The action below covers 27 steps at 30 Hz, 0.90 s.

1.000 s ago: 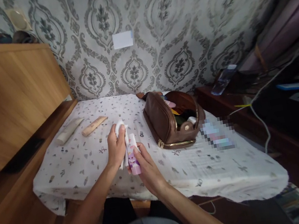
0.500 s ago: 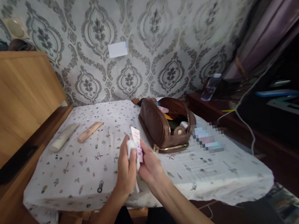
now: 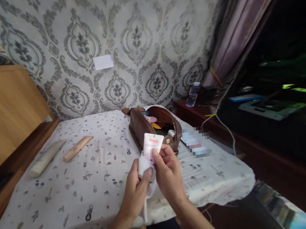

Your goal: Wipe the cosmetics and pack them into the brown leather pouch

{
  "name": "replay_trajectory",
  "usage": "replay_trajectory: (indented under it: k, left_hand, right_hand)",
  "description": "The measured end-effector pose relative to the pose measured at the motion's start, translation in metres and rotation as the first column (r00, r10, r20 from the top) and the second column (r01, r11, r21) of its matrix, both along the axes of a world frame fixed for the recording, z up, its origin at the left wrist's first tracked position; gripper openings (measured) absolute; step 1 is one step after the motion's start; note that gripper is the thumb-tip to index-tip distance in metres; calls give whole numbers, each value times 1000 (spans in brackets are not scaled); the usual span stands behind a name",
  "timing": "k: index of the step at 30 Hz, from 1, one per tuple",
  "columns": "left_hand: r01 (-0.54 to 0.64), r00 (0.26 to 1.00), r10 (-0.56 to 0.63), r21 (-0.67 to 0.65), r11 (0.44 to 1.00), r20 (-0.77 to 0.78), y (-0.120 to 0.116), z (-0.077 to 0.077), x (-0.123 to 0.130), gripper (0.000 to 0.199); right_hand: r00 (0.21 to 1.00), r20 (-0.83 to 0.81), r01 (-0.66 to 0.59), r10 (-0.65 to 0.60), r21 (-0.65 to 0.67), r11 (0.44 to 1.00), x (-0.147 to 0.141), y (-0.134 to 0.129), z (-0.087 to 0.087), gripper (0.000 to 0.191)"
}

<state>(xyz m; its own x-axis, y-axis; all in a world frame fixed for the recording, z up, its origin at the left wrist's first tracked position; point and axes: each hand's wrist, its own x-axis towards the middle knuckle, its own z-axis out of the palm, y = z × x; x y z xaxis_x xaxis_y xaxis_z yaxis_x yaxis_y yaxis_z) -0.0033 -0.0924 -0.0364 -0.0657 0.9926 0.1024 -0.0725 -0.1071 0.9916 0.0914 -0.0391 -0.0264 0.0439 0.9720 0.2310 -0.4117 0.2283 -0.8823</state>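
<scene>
The left hand [image 3: 138, 190] gripped a white cloth [image 3: 144, 164] at the lower part of the pale tube [image 3: 153, 142], pinched by the right hand [image 3: 169, 171] above the desk [image 3: 65, 189], near the brown bag [image 3: 136, 127]; apparently wiping, which called for steady turning next

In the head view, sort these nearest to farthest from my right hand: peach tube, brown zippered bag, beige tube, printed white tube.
1. Printed white tube: held in the right hand.
2. Brown zippered bag: just beyond the hand.
3. Peach tube: off to the left.
4. Beige tube: farther left still.
</scene>
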Motion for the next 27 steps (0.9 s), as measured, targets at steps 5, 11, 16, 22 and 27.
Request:
replay_trajectory:
  k: [5, 11, 16, 22, 27]
  left_hand:
    - [110, 994, -108, -91, 990, 25, 14, 10, 5, 49]
    - [49, 978, -50, -9, 999, -202, 24, 19, 37, 38]
    - [57, 820, 89, 236, 970, -565, 52, 35, 23, 28]
    - [54, 563, 341, 446, 894, -753, 100, 55, -8, 37]
    - [108, 480, 315, 411, 905, -819, 118, 43, -9, 38]
  right_hand:
    - [986, 97, -136, 133, 22, 990, 45, 0, 6, 32]
    - [981, -4, -190, 192, -153, 970, 58, -18, -1, 43]
    - [984, -110, -147, 137, -86, 985, 93, 12, 10, 41]
    - [967, 208, -149, 147, -6, 989, 144, 65, 43, 35]
    - [908, 372, -203, 193, -11, 979, 152, 93, 62, 39]
